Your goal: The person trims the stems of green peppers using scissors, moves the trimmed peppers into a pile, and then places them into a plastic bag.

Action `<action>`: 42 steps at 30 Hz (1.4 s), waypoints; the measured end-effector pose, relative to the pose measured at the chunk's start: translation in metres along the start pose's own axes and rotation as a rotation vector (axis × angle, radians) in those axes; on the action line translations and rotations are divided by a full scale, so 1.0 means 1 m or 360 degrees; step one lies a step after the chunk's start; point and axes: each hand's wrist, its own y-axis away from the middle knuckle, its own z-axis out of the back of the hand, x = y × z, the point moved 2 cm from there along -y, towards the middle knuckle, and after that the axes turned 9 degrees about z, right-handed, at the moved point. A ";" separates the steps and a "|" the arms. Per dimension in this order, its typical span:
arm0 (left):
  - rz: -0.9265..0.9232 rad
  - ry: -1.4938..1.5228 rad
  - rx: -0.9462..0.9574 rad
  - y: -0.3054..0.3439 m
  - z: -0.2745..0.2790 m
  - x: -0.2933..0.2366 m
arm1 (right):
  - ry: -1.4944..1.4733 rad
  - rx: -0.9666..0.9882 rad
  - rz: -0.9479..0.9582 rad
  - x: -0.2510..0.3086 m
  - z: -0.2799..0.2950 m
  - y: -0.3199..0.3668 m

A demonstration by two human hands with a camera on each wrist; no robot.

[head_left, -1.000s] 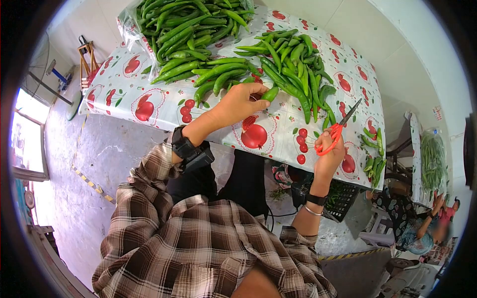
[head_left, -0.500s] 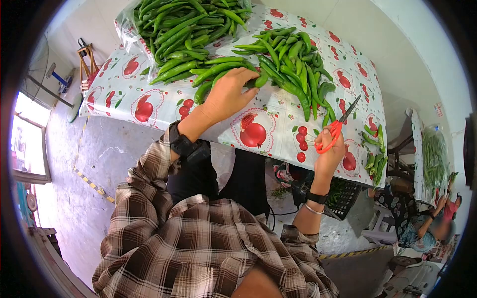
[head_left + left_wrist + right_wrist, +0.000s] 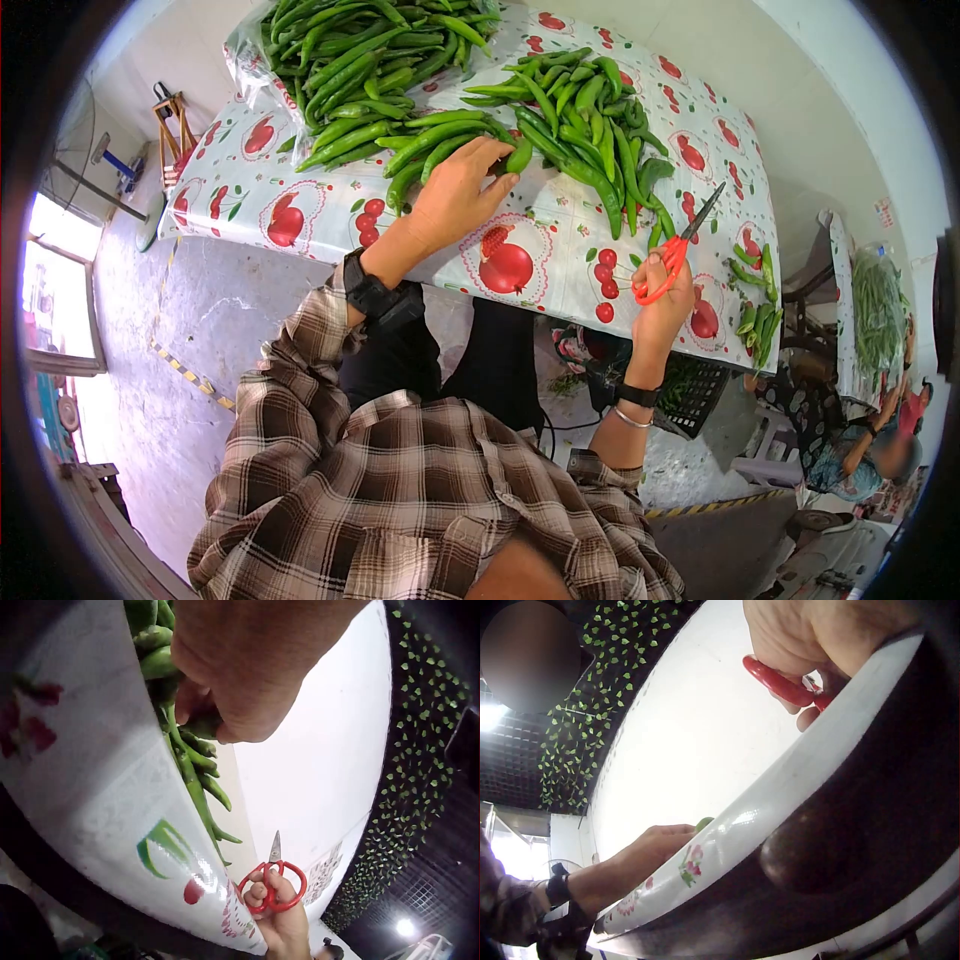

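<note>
My left hand (image 3: 462, 195) is at the near edge of the green peppers, fingers curled around one green pepper (image 3: 519, 157) whose end shows past the fingertips. In the left wrist view, the thumb and fingers close around that dark green pepper (image 3: 201, 726), mostly hidden by the hand. My right hand (image 3: 662, 305) grips red-handled scissors (image 3: 672, 268) by the loops, blades pointing up and away over the tablecloth. Between the hands and beyond lies a pile of green peppers (image 3: 600, 130). At back left, more peppers (image 3: 350, 60) fill a clear plastic bag (image 3: 245, 55).
The table wears a white cloth (image 3: 330, 205) printed with red fruit. Small pepper pieces (image 3: 762, 330) lie at its right edge. Below stands a black crate (image 3: 695, 400). Another person (image 3: 860, 460) sits at the right, near a bag of long green vegetables (image 3: 878, 310).
My left hand has moved left with its pepper, from the gap beside the pile to the peppers nearer the bag. The right hand and scissors have stayed nearly in place.
</note>
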 end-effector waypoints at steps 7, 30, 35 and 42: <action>0.0052 0.0123 0.0010 0.001 -0.003 -0.001 | 0.0022 -0.0006 0.0006 0.001 -0.001 0.000; 0.0041 0.0118 0.0116 0.008 0.008 -0.010 | -0.0041 -0.0021 -0.0040 0.001 -0.002 0.001; 0.0094 0.0083 0.0064 0.008 0.009 -0.009 | -0.0034 -0.0024 -0.0042 0.001 -0.002 0.001; 0.0185 0.0235 -0.0131 0.011 0.003 0.000 | -0.0024 -0.0017 -0.0017 0.001 -0.001 0.001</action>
